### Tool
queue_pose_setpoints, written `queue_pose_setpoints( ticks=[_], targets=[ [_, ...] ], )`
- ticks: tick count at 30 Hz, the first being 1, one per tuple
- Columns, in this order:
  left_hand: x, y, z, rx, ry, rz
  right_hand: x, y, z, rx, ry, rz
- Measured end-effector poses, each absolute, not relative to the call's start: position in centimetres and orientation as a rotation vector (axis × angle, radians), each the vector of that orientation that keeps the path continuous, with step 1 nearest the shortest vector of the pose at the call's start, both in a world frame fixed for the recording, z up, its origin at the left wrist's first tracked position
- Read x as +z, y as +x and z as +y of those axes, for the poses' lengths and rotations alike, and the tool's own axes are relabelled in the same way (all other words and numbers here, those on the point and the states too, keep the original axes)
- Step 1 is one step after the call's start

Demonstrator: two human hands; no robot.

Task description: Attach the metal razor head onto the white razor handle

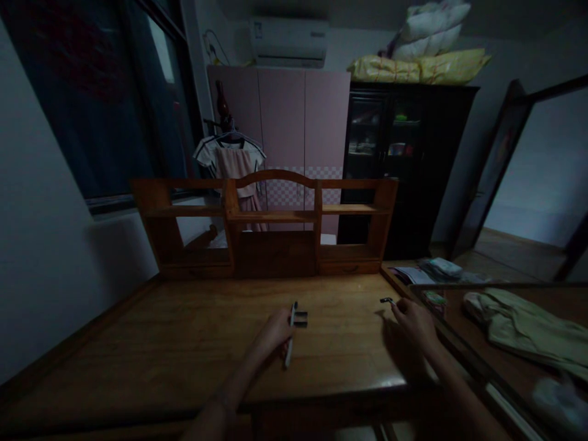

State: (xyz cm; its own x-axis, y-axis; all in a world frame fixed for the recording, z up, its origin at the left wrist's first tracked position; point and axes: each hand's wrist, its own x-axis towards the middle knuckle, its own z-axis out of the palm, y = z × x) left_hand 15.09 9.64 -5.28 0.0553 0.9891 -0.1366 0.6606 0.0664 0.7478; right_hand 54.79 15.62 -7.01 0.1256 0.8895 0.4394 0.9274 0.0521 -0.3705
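Note:
My left hand (pixel 274 334) rests on the wooden desk (pixel 184 343) with its fingers closed around a thin white-and-dark stick-like tool (pixel 290 335) that points away from me. A small dark clip-like piece (pixel 301 318) lies on the desk right at the tool's far end. My right hand (pixel 413 320) sits near the desk's right edge, fingers curled, its fingertips touching a small dark metal object (pixel 386 300). The room is dim and the small parts are hard to make out.
A wooden shelf unit (pixel 271 226) stands along the back of the desk. Right of the desk a lower surface holds green cloth (pixel 523 324) and papers (pixel 418 274). A pink wardrobe (pixel 294 128), a dark cabinet (pixel 404 153) and hanging clothes (pixel 232 162) stand behind.

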Motion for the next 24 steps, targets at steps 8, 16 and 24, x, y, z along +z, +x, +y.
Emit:
queue_pose_setpoints(
  ticks=[8, 16, 24],
  targets=[
    [-5.2, 29.5, 15.2, 0.589, 1.727, 1.413, -7.4, 54.6, 16.0, -0.152, -1.974, -1.821],
    [-6.0, 36.8, 15.0, 0.67, 1.771, 1.329, -7.3, 54.8, 16.7, -0.175, -2.057, -1.81],
    [-5.3, 33.5, 14.5, 0.775, 1.909, 1.408, -5.6, 53.2, 15.2, -0.171, -1.878, -1.668]
  ],
)
